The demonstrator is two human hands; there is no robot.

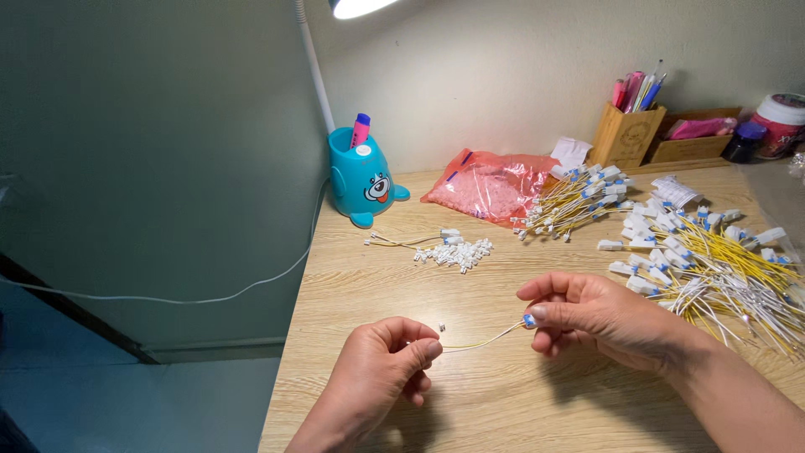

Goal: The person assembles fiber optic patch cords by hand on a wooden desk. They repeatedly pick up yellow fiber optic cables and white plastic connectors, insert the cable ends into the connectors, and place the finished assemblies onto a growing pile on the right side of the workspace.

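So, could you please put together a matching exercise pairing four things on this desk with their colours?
Things:
1. animal-shaped lamp base
2. plastic bag
3. pen holder
4. wire stretched between the left hand and right hand

Colours:
A. pale wood
B. yellow
C. turquoise
D. red-orange

Pairs: 1-C, 2-D, 3-A, 4-B
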